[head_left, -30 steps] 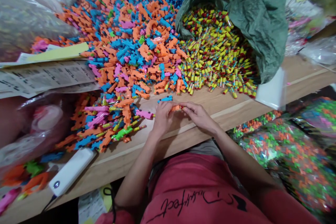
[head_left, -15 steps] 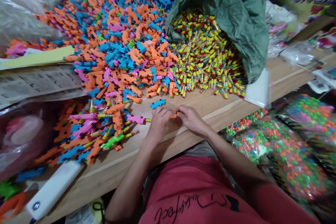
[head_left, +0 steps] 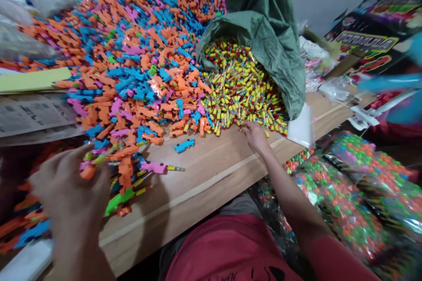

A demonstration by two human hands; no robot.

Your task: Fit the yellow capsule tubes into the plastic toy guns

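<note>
My left hand (head_left: 72, 180) is over the heap at the left, its fingers closed round an orange toy car (head_left: 87, 171) with a yellowish tube sticking out; motion blur hides part of the grip. At the front edge of the yellow-labelled small tubes (head_left: 244, 92) is my right hand (head_left: 256, 137), its bent fingers slightly apart and touching the pile. Between the hands a blue toy car (head_left: 184, 145) lies on the table. A pink toy car (head_left: 153, 167) with a tube in its end lies nearer the left hand, above a green toy car (head_left: 119, 202).
A big mound of orange, blue and pink toy cars (head_left: 141, 52) covers the back. The tubes spill from a green sack (head_left: 277, 52). Paper sheets (head_left: 36, 114) lie left. Bags of colourful toys (head_left: 343, 202) are below the table (head_left: 204, 184) at right. Another person's blurred blue sleeve (head_left: 405, 83) shows far right.
My hands, together over an orange piece before, have parted. The left has carried an orange toy car to the left heap; the right has reached forward to the tubes. The view has shifted.
</note>
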